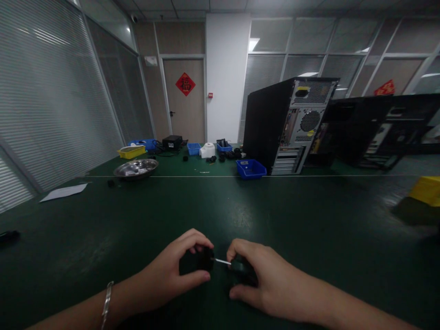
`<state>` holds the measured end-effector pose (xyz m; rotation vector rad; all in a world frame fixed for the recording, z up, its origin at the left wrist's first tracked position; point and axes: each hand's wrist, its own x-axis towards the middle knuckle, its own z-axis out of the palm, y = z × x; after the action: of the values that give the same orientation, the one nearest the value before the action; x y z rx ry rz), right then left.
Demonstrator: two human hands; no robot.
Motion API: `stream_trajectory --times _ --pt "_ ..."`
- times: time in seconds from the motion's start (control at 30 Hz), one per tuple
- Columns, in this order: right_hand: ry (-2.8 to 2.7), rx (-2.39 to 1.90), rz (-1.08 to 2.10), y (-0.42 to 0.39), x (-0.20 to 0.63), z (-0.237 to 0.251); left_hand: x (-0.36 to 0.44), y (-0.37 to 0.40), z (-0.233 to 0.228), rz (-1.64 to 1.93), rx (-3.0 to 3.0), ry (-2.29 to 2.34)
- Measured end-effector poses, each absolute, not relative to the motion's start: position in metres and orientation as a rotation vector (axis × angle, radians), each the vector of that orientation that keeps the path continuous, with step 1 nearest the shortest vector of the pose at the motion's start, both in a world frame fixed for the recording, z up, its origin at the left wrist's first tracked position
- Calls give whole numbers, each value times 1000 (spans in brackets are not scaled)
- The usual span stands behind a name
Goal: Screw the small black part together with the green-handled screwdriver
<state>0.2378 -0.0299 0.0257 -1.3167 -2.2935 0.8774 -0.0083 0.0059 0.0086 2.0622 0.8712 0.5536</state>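
My left hand (pixel 173 270) grips a small black part (pixel 196 261) just above the green table (pixel 220 211), near its front edge. My right hand (pixel 261 279) is closed around the dark handle of a screwdriver (pixel 240 268). Its thin metal shaft (pixel 222 261) points left and its tip meets the black part. The two hands sit close together, a few centimetres apart. A bracelet (pixel 107 298) is on my left wrist.
A black computer tower (pixel 285 126) stands at the back, with more open cases (pixel 378 128) to its right. A blue bin (pixel 250 168), a metal bowl (pixel 135 168), a yellow tray (pixel 131 151) and small parts lie behind. Paper (pixel 63 192) lies left, a yellow box (pixel 426 190) right.
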Motion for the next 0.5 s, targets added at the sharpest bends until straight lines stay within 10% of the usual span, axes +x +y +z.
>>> stream_trajectory --times 0.5 --pt "-2191 -1065 891 -22 235 11 -5 6 8 624 1734 808"
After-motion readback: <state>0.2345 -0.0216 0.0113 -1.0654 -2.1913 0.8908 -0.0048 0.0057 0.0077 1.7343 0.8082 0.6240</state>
